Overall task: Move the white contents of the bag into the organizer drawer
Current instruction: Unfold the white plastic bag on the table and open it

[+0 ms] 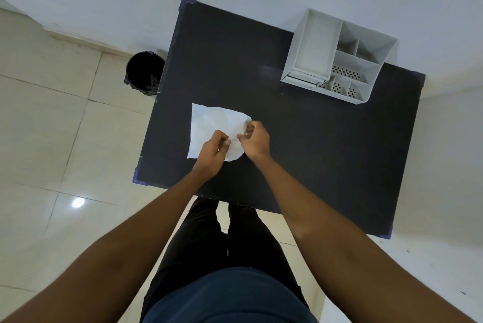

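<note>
1. The left hand [212,151] covers the near edge of the white bag [209,124].
2. The right hand [254,141] is blurred; its grip on the bag cannot be told.
3. The bag's contents show only as a faint round outline.
4. The drawer front of the organizer [337,58] is too small to read.

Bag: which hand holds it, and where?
Both. Left hand and right hand each pinch the white bag at its near right edge, which looks like the opening; it lies on the table.

no readable text, labels or numbers
</note>
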